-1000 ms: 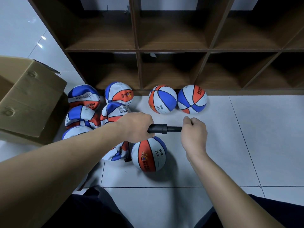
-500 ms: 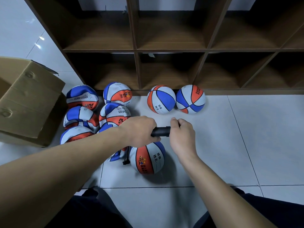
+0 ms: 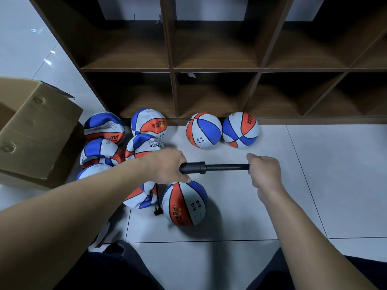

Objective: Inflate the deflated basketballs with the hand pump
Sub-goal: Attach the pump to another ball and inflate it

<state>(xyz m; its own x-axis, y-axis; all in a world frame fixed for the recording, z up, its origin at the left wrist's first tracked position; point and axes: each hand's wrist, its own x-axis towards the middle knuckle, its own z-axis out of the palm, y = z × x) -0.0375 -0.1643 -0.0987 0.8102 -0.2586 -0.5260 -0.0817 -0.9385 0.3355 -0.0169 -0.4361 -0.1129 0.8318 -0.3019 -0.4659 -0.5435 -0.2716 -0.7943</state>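
Basketballs lie on the tiled floor (image 3: 314, 185) in front of me; the one I am working over, the near ball (image 3: 184, 204), sits just below my left hand, round and orange, white and blue. My left hand (image 3: 165, 166) is curled round the barrel of the black hand pump (image 3: 194, 167), which lies level between my hands. My right hand (image 3: 265, 171) grips the handle end, and the thin rod (image 3: 227, 167) shows bare between barrel and fist. A short black hose (image 3: 157, 203) hangs down beside the near ball. Two round balls (image 3: 204, 130) rest against the foot of the wooden shelf (image 3: 217, 70). Crumpled flat balls (image 3: 104, 128) lie heaped on my left, next to a cardboard box (image 3: 35, 130)
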